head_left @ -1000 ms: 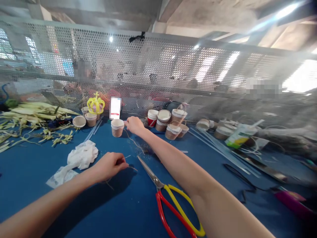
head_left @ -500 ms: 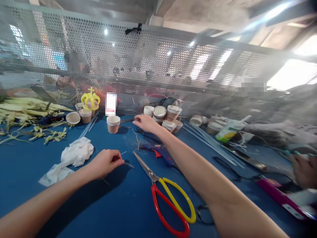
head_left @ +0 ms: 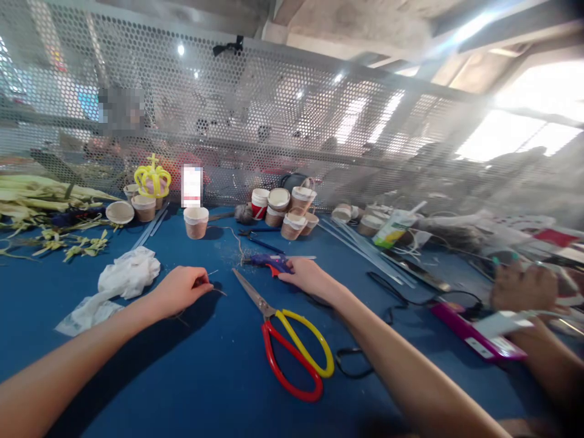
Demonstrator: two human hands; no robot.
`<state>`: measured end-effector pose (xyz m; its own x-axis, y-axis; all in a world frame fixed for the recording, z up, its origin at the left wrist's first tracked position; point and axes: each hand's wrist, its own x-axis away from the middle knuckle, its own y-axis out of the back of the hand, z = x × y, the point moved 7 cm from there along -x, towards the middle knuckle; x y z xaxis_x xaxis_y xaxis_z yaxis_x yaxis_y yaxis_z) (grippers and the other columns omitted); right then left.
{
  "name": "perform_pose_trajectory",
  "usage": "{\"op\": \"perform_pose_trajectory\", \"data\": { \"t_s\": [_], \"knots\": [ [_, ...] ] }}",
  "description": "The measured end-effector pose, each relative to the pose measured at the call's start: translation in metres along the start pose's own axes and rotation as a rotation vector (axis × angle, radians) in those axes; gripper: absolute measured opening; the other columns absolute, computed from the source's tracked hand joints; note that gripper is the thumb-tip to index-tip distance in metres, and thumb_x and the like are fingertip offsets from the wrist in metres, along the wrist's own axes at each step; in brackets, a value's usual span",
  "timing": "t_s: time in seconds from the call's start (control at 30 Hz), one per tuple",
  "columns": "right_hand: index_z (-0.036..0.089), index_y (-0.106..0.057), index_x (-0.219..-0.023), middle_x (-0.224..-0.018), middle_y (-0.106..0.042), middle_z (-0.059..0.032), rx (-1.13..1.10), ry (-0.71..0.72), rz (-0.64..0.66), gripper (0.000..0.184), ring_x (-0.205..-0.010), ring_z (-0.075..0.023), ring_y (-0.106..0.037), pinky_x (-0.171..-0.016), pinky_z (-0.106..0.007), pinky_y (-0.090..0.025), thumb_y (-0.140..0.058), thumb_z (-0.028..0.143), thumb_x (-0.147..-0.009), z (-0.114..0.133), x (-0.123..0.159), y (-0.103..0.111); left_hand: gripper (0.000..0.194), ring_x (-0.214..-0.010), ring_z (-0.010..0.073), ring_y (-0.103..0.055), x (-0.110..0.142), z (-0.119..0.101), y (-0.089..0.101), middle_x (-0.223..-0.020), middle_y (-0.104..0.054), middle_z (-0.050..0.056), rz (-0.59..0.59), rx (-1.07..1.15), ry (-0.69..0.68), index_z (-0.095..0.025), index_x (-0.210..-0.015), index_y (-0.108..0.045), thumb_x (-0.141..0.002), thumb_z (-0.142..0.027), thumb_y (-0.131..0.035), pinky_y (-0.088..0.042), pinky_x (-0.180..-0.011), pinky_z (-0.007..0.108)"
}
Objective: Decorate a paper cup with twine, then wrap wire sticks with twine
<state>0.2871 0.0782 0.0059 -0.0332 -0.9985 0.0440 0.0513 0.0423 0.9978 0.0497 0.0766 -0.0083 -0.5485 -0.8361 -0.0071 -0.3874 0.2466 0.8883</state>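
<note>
My left hand (head_left: 179, 290) rests on the blue table (head_left: 219, 377) with its fingers pinched on a thin wire piece (head_left: 214, 289). My right hand (head_left: 310, 277) lies over the handle of a blue glue gun (head_left: 267, 261), fingers curled on it. Scissors (head_left: 285, 337) with red and yellow handles lie between my two arms, blades pointing toward the glue gun. A small paper cup (head_left: 196, 222) stands alone farther back.
A cluster of paper cups (head_left: 283, 207) sits by the mesh fence (head_left: 274, 121). A yellow crown (head_left: 152, 179), crumpled white cloth (head_left: 128, 277), palm leaves (head_left: 41, 201) lie at left. Another person's hand (head_left: 524, 286), a magenta tool (head_left: 469, 331) and a black cord (head_left: 396, 292) are at right.
My right hand left the lone paper cup, swept right and came back down onto the glue gun. My left hand stayed put. Another person's hand came into view at right.
</note>
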Motion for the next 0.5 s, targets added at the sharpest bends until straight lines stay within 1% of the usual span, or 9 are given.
{"op": "perform_pose_trajectory", "data": {
  "t_s": [0.1, 0.17, 0.23, 0.3, 0.33, 0.43, 0.5],
  "knots": [
    [0.013, -0.061, -0.089, -0.087, -0.065, -0.0105, -0.019, -0.015, -0.044, 0.027, -0.081, -0.0217, -0.06, -0.063, -0.025, -0.039, -0.047, 0.034, -0.08, 0.012, -0.011, 0.02, 0.025, -0.058, 0.0149, -0.053, -0.002, 0.002, -0.004, -0.065, -0.063, 0.005, 0.019, -0.045, 0.017, -0.016, -0.069, -0.058, -0.076, -0.035, -0.043, -0.03, -0.052, 0.023],
    [0.014, -0.061, -0.09, -0.091, -0.064, -0.0085, -0.044, 0.019, -0.013, 0.027, -0.086, -0.0204, -0.058, -0.069, -0.025, -0.04, -0.044, 0.034, -0.083, 0.031, -0.029, 0.027, 0.026, -0.056, 0.015, -0.053, -0.004, 0.002, -0.007, -0.063, -0.063, 0.005, 0.032, -0.051, 0.025, -0.016, -0.067, -0.058, -0.076, -0.035, -0.044, -0.029, -0.051, 0.023],
    [0.014, -0.062, -0.089, -0.092, -0.063, -0.0065, -0.066, 0.043, 0.076, 0.027, -0.086, -0.0193, -0.057, -0.074, -0.027, -0.042, -0.047, 0.036, -0.082, 0.053, -0.052, 0.023, 0.024, -0.056, 0.0152, -0.053, -0.004, 0.004, -0.009, -0.064, -0.063, 0.004, 0.029, -0.05, 0.031, -0.017, -0.068, -0.058, -0.076, -0.035, -0.045, -0.029, -0.05, 0.023],
    [0.015, -0.054, -0.104, -0.106, -0.055, -0.0054, -0.075, 0.028, 0.163, 0.026, -0.09, -0.0191, -0.055, -0.075, -0.036, -0.046, -0.047, 0.031, -0.084, 0.071, -0.076, 0.013, 0.022, -0.058, 0.0157, -0.054, -0.003, 0.005, -0.011, -0.065, -0.064, 0.004, 0.023, -0.045, 0.033, -0.017, -0.07, -0.058, -0.077, -0.034, -0.045, -0.03, -0.05, 0.023],
    [0.016, -0.053, -0.106, -0.108, -0.054, -0.0055, -0.081, 0.009, 0.197, 0.027, -0.092, -0.0199, -0.055, -0.076, -0.036, -0.046, -0.048, 0.029, -0.083, 0.078, -0.087, 0.007, 0.021, -0.058, 0.016, -0.055, -0.003, 0.006, -0.012, -0.065, -0.064, 0.004, 0.024, -0.042, 0.035, -0.018, -0.071, -0.058, -0.077, -0.033, -0.045, -0.03, -0.05, 0.023],
    [0.016, -0.05, -0.109, -0.11, -0.053, -0.0072, -0.109, -0.05, 0.272, 0.028, -0.092, -0.0185, -0.055, -0.076, -0.037, -0.046, -0.048, 0.028, -0.083, 0.088, -0.111, -0.007, 0.016, -0.061, 0.0172, -0.057, -0.003, 0.009, -0.016, -0.067, -0.064, 0.004, 0.032, -0.046, 0.05, -0.019, -0.075, -0.058, -0.076, -0.03, -0.047, -0.032, -0.051, 0.023],
    [0.015, -0.051, -0.108, -0.109, -0.053, -0.0064, -0.147, -0.065, 0.294, 0.027, -0.092, -0.019, -0.055, -0.076, -0.037, -0.046, -0.047, 0.028, -0.084, 0.091, -0.122, -0.009, 0.015, -0.062, 0.0175, -0.057, -0.004, 0.012, -0.018, -0.068, -0.064, 0.004, 0.029, -0.051, 0.057, -0.019, -0.076, -0.058, -0.076, -0.03, -0.048, -0.033, -0.051, 0.023]
  ]
}}
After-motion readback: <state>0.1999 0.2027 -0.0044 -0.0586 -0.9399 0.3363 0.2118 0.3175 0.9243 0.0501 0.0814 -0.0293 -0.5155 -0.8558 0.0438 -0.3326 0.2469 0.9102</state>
